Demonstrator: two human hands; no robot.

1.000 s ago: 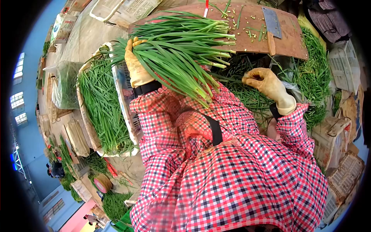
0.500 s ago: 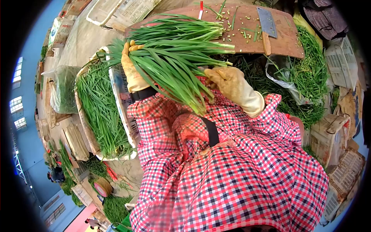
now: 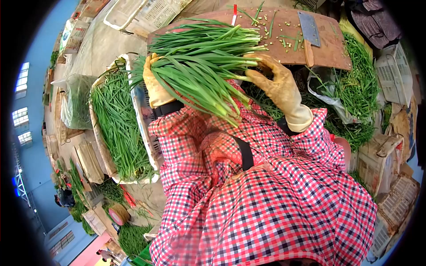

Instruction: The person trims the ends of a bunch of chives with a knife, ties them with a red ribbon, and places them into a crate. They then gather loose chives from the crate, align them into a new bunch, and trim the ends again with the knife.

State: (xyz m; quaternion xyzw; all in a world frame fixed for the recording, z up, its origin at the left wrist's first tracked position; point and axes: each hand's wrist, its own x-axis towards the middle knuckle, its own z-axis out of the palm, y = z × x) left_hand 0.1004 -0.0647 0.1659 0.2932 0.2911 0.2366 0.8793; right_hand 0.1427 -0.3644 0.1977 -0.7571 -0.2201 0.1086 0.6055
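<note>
My gloved left hand is closed round the leafy end of a bunch of long green leafy stalks, which fans out to the right. At the pale stem ends, my gloved right hand has its thumb and fingers apart, its fingertips close to the stems. More green stalks lie behind the bunch on the brown board. On the board's right part rests a cleaver with a wooden handle, among small cut stem pieces.
A white crate full of green stalks stands at the left, beside a clear plastic bag. Loose greens and an empty plastic crate are at the right. Another crate sits beyond the board. A distant person is at lower left.
My right hand has lifted and turned toward the board, its fingers spreading at the stem ends. The bunch has shifted slightly, with its lower stems a little higher. My left hand keeps its hold.
</note>
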